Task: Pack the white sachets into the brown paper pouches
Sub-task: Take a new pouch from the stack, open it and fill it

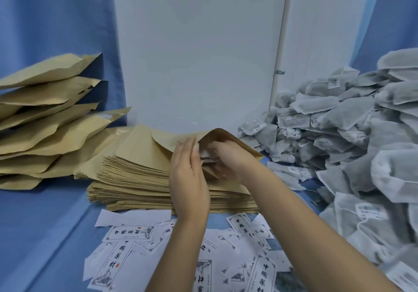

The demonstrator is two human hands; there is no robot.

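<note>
On a stack of flat brown paper pouches (135, 185) lies the top brown pouch (144, 149), its mouth lifted open at the right. My left hand (190, 178) stands at that mouth with its fingers straight, touching the pouch's edge. My right hand (228, 158) reaches into the mouth, fingers curled round a white sachet (207, 153) that shows only partly between the two hands. The right hand is blurred.
A large heap of white sachets (339, 133) fills the right side. Filled brown pouches (45, 110) are piled at the left. Several printed paper labels (131, 233) lie scattered on the blue cloth (45, 223) in front. A white wall panel (199, 54) stands behind.
</note>
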